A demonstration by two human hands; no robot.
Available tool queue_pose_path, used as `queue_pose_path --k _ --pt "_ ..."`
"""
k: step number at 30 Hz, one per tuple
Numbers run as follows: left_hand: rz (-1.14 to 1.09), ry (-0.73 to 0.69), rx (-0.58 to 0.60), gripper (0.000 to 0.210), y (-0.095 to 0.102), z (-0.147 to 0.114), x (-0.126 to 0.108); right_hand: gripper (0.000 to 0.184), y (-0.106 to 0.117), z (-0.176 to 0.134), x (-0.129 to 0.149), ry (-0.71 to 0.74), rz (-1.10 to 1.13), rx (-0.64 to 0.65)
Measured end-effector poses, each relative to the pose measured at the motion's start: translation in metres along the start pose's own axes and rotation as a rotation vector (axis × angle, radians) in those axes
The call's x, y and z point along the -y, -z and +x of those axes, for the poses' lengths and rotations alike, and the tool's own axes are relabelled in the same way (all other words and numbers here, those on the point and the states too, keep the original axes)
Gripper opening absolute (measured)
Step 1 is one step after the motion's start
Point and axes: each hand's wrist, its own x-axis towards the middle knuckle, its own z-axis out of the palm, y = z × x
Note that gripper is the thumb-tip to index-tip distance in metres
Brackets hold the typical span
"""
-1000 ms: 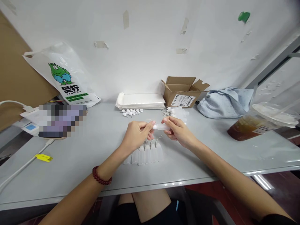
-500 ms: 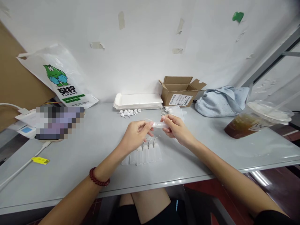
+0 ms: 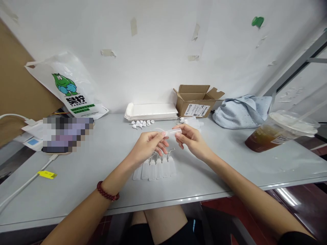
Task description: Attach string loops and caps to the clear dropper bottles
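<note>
A small translucent plastic bottle (image 3: 174,131) is held above the table between both hands, its right end tilted slightly up. My left hand (image 3: 149,144) pinches the nozzle end between thumb and forefinger, the other fingers loosely spread. At the bottle's other end, the thumb and fingers of my right hand (image 3: 190,139) grip the body. A thin pale tip sticks out above my left fingers. Just below the hands, several similar bottles (image 3: 159,168) with thin curved nozzles lie in a row. White caps (image 3: 139,124) are grouped behind my left hand.
More bottles (image 3: 191,120) lie behind my right hand. Farther back are a stack of white trays (image 3: 153,110), an open cardboard box (image 3: 195,102) and a blue cloth bag (image 3: 241,114). A drink cup (image 3: 278,132) leans at right; a phone (image 3: 74,134) and plastic bag (image 3: 68,81) are at left.
The bottle's right end has tilted up, and more of its body shows as my right fingers have shifted on it. My left hand's lower fingers have spread. The view has shifted slightly.
</note>
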Motion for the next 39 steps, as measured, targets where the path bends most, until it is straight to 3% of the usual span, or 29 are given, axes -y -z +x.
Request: queue_pose_path --k 5,10,16,20,23,29,32,36,39 --pt "0.111 -0.118 0.02 0.03 0.0 -0.003 -0.001 0.028 0.003 0.001 -0.004 0.006 0.004 -0.016" --pt "0.32 -0.258 -0.064 0.024 -0.005 -0.009 -0.003 0.03 0.006 0.001 -0.004 -0.006 0.049 -0.026" --pt "0.235 -0.217 -0.052 0.036 -0.004 -0.004 0.001 0.032 0.002 0.0 -0.002 0.008 0.054 -0.024" --pt "0.238 -0.205 -0.052 0.039 -0.004 -0.004 0.002 0.035 0.001 -0.001 -0.002 0.013 -0.081 -0.042" --pt "0.261 -0.227 -0.097 0.034 -0.006 -0.007 0.003 0.036 0.002 -0.003 -0.001 0.051 -0.192 -0.077" --pt "0.256 -0.343 -0.094 0.02 -0.008 -0.007 0.008 0.034 0.001 -0.003 -0.002 0.058 -0.191 -0.104" --pt "0.261 -0.291 -0.111 0.025 -0.007 -0.006 0.008 0.034 0.0 -0.004 -0.001 0.059 -0.18 -0.119" --pt "0.314 -0.198 -0.046 0.043 -0.005 -0.008 0.004 0.032 -0.001 -0.003 -0.002 0.085 -0.178 -0.105" --pt "0.362 -0.186 -0.064 0.042 -0.005 -0.008 0.002 0.033 -0.001 -0.001 -0.006 0.102 -0.186 -0.077"
